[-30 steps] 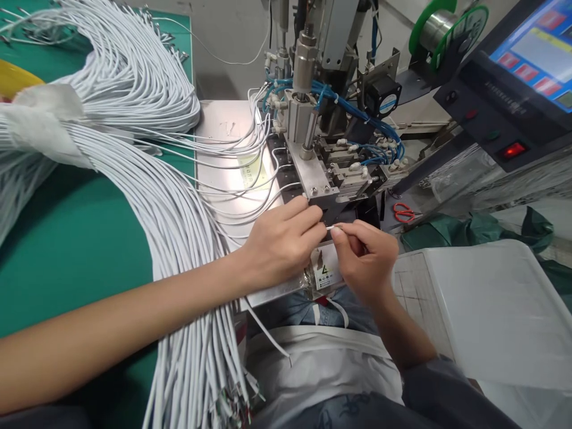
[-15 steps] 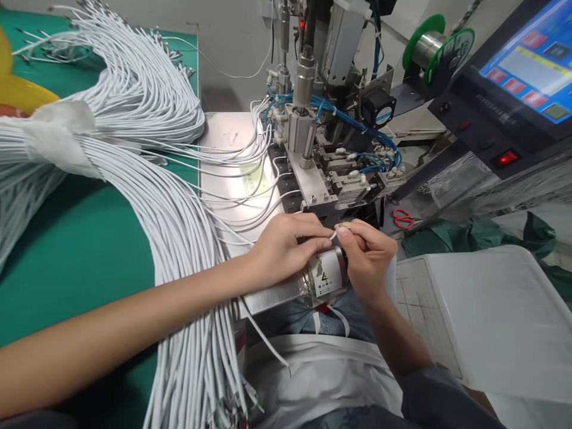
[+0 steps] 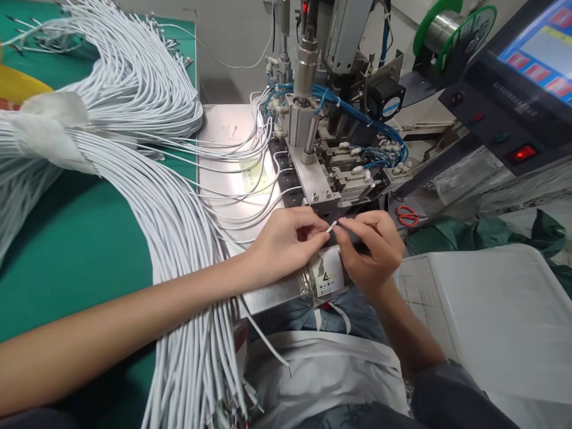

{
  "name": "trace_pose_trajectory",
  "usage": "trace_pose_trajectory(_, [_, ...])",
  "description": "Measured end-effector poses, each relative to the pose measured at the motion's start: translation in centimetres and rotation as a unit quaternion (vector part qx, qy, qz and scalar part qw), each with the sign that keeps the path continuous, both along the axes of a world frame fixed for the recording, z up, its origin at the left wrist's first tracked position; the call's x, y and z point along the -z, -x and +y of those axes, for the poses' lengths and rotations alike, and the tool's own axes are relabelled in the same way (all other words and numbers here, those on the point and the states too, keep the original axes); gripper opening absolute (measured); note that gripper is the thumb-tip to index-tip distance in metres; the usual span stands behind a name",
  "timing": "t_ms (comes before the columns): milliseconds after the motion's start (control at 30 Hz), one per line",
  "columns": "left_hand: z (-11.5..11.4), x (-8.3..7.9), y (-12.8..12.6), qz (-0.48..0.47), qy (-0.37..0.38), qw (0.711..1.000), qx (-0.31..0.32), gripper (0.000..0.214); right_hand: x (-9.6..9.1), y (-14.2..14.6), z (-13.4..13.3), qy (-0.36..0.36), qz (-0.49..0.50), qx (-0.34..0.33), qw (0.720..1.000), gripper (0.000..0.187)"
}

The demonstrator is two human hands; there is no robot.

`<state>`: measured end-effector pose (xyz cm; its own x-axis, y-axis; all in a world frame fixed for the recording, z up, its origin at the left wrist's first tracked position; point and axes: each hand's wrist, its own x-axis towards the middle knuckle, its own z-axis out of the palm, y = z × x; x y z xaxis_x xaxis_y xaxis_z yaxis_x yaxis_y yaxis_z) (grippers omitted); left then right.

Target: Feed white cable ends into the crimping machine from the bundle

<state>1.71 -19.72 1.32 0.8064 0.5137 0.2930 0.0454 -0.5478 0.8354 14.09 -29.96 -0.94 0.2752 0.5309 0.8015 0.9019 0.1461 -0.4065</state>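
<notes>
My left hand (image 3: 286,241) and my right hand (image 3: 369,247) meet just in front of the metal machine head (image 3: 319,179). Both pinch the end of one thin white cable (image 3: 333,226), left fingertips on its sheath, right fingertips at its tip, where small coloured wire ends show. The cable end sits just below the machine's front block. A big bundle of white cables (image 3: 170,220) lies over the green mat (image 3: 75,250) under my left forearm.
A steel plate (image 3: 226,128) carries loose cable loops. Blue air hoses (image 3: 357,122) cross the machine. Red scissors (image 3: 407,215) lie to its right. A control panel with a screen (image 3: 522,89), a green wire spool (image 3: 442,30) and a translucent plastic bin (image 3: 487,310) stand on the right.
Both hands stay pinched on the cable end in front of the machine; the fingertips shifted slightly and the cable tip tilted a little. The view swayed slightly.
</notes>
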Motion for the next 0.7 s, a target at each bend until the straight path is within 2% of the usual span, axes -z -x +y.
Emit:
trace_pose_trajectory(100, [0.0,0.0,0.0,0.001,0.005,1.0,-0.009,0.011,0.0,0.1,0.1,0.025,0.101,0.001,0.995,0.008])
trace_pose_trajectory(233, [-0.1,-0.1,0.0,0.004,0.001,1.0,-0.006,0.01,-0.3,0.1,0.4,0.085,0.278,-0.063,0.955,0.008])
trace_pose_trajectory(300, [-0.1,-0.1,0.0,0.0,-0.009,1.0,0.002,0.01,-0.5,0.1,0.5,0.086,0.302,-0.084,0.946,0.009])
trace_pose_trajectory(400, [0.0,0.0,0.1,-0.002,-0.037,0.999,0.022,0.013,-0.8,0.0,0.3,0.095,0.29,-0.087,0.948,0.009])
trace_pose_trajectory(500, [0.5,0.5,0.0,0.022,-0.105,0.993,0.05,0.015,-0.4,-0.5,0.2,0.148,0.279,-0.093,0.944,0.01])
trace_pose_trajectory(567, [0.8,0.9,-0.1,0.072,-0.172,0.98,0.071,0.018,0.3,-1.1,0.3,0.196,0.291,-0.111,0.93,0.011])
trace_pose_trajectory(700, [1.3,1.7,-0.4,0.204,-0.294,0.929,0.092,0.021,2.4,-2.5,0.9,0.251,0.334,-0.145,0.897,0.011])
